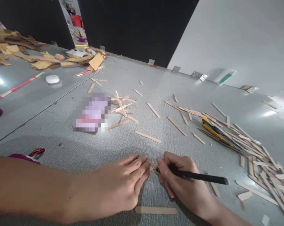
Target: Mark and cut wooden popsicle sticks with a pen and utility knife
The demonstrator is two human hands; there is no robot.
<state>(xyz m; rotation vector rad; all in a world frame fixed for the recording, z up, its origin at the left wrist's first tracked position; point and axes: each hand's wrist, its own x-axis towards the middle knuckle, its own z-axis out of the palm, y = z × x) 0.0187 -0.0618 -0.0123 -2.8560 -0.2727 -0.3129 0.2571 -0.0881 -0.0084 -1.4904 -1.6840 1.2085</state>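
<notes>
My left hand [125, 182] lies palm down near the front of the table, its fingers close together and pressing on a small wooden craft stick [153, 167]. Only a short piece of that stick shows between my hands; the rest is under the fingers. My right hand [179, 179] is closed in a writing grip around a slim black pencil [200, 176], whose tip meets the stick beside my left fingertips. Just below both hands lies a whole craft stick [156, 210]. Another craft stick [148, 136] rests a little beyond them.
Cut stick pieces are scattered ahead, with a heap of sticks [262, 166] and a yellow utility knife [212, 130] at right. A blurred phone [92, 113] lies left of centre. Farther left are a white mouse [52, 79] and cardboard scraps [47, 59]. Dark panels [137, 28] stand behind.
</notes>
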